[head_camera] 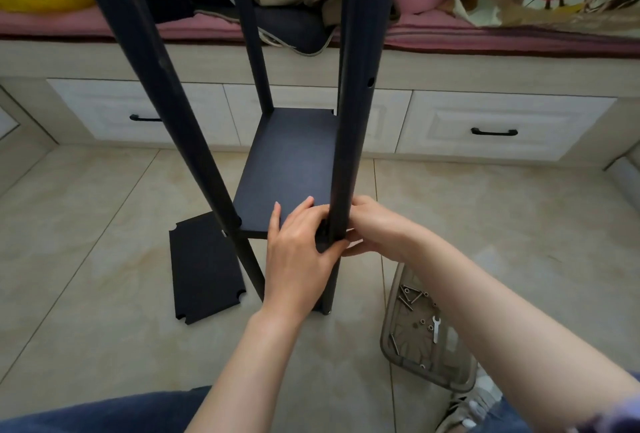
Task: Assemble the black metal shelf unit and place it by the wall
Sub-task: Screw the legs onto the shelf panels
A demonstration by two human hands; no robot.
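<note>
The black shelf unit stands on the tiled floor with several round black posts rising toward me. One black shelf board (291, 162) sits fixed between the posts. My left hand (301, 252) rests on the board's near right corner, fingers curled against the near right post (356, 113). My right hand (372, 228) grips that same post from the right, at the joint with the board. A loose black shelf panel (204, 269) with notched corners lies flat on the floor to the left. What sits between my fingers at the joint is hidden.
A clear plastic tray (389, 325) with screws, nuts and a small wrench (436, 328) lies on the floor at the right. White drawers (491, 124) under a cushioned bench run across the back. My knee (104, 415) and shoe (471, 405) are at the bottom.
</note>
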